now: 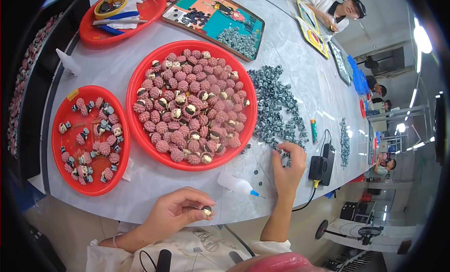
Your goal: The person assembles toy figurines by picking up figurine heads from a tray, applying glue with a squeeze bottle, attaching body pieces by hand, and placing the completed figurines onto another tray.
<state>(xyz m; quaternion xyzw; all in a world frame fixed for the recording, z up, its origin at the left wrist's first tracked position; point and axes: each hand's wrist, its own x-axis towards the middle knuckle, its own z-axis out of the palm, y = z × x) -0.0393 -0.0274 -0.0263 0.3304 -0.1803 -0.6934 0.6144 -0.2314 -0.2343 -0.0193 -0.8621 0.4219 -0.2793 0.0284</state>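
Near the table's front edge, my left hand [180, 210] pinches a small toy head [206, 210], cream-faced and dark-topped, between thumb and fingertips. My right hand [289, 166] is at the lower edge of a loose pile of small blue-grey parts [279, 101]. Its thumb and forefinger curl together there; whatever is between the tips is too small to make out. Between the hands lies a white squeeze bottle [233, 183] with a blue-collared needle tip. Beyond my left hand stands a big round red tray [136, 145] heaped with pink, knobbly toy heads [187, 91].
A smaller red tray [58, 117] at left holds pink-and-blue figures. Behind are a red tray of tape and tools [157, 14] and a picture-covered tray [215, 11] of small parts. A black corded device [322, 165] and green tube [313, 130] lie at right. A person [333, 11] sits across.
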